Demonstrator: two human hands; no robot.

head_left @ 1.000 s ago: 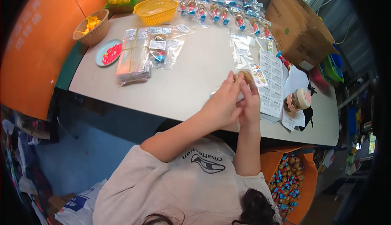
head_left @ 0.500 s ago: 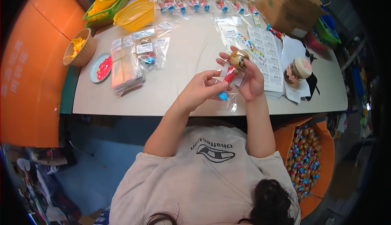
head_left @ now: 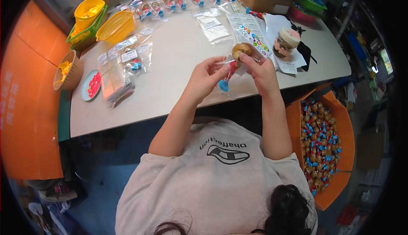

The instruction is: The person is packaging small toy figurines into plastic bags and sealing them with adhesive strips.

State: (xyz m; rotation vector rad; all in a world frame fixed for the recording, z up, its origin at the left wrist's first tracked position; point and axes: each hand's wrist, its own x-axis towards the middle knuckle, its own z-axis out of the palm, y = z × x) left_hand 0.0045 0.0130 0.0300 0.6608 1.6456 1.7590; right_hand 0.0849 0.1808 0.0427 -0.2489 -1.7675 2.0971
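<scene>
A small toy figure (head_left: 233, 68) with a brown head, red body and blue base is held between my two hands above the table's front edge. Clear plastic, apparently a bag (head_left: 254, 55), surrounds it and shines near the head. The fingers of my left hand (head_left: 207, 78) are closed at the red middle, with the blue base sticking out below. My right hand (head_left: 264, 75) pinches at the brown head and the plastic, its thumb on top. Just beyond the hands lie a sheet of colourful stickers (head_left: 251, 37) and several flat clear bags (head_left: 213, 28).
Bagged figures (head_left: 170, 3) line the table's far side. At left stand a yellow basket (head_left: 117, 26), a tan basket (head_left: 73, 75), a plate of red pieces (head_left: 88, 84) and a banded bag stack (head_left: 112, 79). A jar (head_left: 285, 43) stands at right; below, an orange box (head_left: 340, 184) holds many figures.
The view has turned to the right. My right fingers, spread behind the toy's head before, now close on the head and plastic. The printed face has turned out of sight.
</scene>
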